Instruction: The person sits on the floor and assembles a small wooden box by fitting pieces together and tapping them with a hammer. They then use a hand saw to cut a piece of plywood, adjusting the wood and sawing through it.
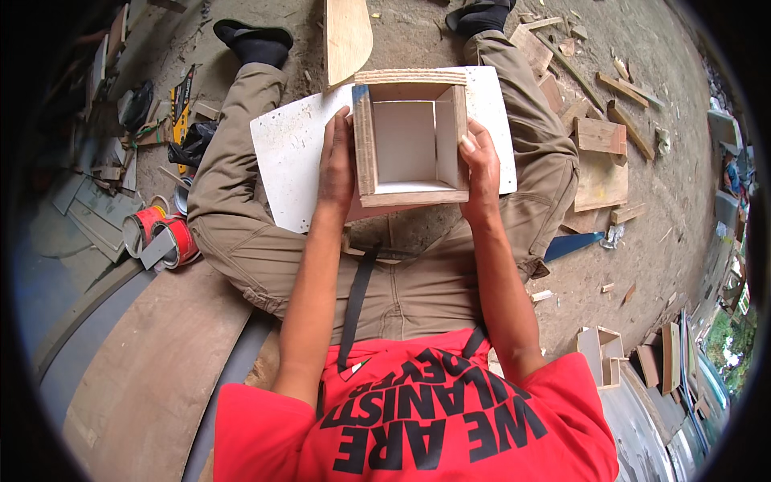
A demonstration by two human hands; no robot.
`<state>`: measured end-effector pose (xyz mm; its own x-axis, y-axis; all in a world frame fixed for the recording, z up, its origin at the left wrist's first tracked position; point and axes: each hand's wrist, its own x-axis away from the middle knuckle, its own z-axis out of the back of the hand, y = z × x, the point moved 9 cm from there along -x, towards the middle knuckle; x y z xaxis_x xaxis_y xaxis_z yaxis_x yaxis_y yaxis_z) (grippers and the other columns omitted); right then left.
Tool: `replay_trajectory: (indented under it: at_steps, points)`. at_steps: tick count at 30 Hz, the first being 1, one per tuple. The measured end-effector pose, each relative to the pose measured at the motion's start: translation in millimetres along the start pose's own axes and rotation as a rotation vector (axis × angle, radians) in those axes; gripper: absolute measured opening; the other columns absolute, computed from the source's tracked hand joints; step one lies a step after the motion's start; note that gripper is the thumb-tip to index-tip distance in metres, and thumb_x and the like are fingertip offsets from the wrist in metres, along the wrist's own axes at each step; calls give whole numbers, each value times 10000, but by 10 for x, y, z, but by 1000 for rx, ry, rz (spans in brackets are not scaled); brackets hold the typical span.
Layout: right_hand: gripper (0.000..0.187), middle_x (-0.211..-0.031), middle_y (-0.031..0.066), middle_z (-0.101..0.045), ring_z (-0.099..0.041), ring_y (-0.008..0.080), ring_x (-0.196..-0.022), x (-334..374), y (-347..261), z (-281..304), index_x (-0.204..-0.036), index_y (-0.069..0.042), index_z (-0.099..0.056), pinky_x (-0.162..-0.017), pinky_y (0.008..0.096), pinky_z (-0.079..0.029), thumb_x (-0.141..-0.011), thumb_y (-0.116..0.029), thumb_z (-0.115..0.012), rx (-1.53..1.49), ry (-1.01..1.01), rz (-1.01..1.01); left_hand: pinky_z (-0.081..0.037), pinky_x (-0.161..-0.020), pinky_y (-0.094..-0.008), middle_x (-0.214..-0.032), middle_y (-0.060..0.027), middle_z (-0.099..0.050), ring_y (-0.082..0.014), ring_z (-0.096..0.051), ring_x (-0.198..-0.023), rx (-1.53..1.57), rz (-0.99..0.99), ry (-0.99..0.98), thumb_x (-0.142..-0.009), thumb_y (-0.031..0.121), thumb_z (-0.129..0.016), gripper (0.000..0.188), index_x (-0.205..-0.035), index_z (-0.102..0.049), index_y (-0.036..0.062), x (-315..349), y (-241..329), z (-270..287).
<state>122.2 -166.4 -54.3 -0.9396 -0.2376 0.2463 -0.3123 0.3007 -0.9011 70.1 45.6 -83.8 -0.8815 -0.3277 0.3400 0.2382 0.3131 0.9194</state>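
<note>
Between my two hands is a small open wooden box (414, 198) with plywood edges, a pale inside and a blue patch on its far left corner. My left hand (337, 165) lies along its left wall, with the fingers pointing away from me. On the opposite wall, my right hand (480, 170) grips with the thumb near the top edge and the fingers mostly hidden. Beneath the box, a white board (293, 149) with small dark spots lies across my legs. Beyond the box's far left corner is a plywood piece with a rounded corner (347, 40).
Red cans (183, 243) stand left of my leg, near a yellow-and-black tool (181, 104). Wood offcuts (601, 136) litter the floor at right, beside a blue blade-like piece (572, 245). Another small wooden box (601, 353) sits lower right. A long board (152, 353) lies lower left.
</note>
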Motion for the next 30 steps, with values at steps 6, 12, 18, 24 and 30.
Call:
replay_trajectory:
  at_steps: [6,12,18,24,30]
  points:
    - [607,-1298,233,-570,-577,230,-1165,-15,-2,125,-1357,79,-416,-1026,344,-441,-911,-288,-604,-59,66,-23,-415,-1066,-373,-1404,-224,-470,-273,-500,-1285,-82,-39,-12,-1045,558,-340,727,-1483,-285,-20,39,131,-133]
    - [631,-1312,239,-561,-571,236,-1176,-20,7,147,-1360,77,-415,-1033,349,-434,-903,-312,-608,-34,57,-10,-415,-1069,-380,-1405,-228,-462,-285,-496,-1289,-109,-77,-13,-1036,575,-344,744,-1483,-287,-17,43,152,-146]
    - [653,-1309,233,-558,-563,235,-1181,-13,-9,114,-1364,74,-413,-1040,352,-425,-896,-335,-616,-35,50,-16,-400,-1073,-363,-1389,-196,-491,-269,-496,-1282,-173,-96,-4,-1027,604,-332,746,-1476,-319,7,37,137,-135]
    - [658,-1309,229,-550,-550,235,-1190,-12,40,115,-1358,75,-414,-1039,354,-419,-898,-353,-612,-21,61,-25,-403,-1056,-353,-1348,-167,-508,-234,-510,-1239,-213,-227,12,-1051,566,-283,684,-1433,-393,10,122,202,-207]
    - [666,-1298,226,-552,-553,229,-1176,4,44,98,-1356,80,-408,-1024,348,-427,-898,-359,-612,-35,59,-24,-471,-984,-352,-1286,-151,-543,-184,-540,-1190,15,-207,42,-1066,533,-234,663,-1410,-429,1,117,-37,-144]
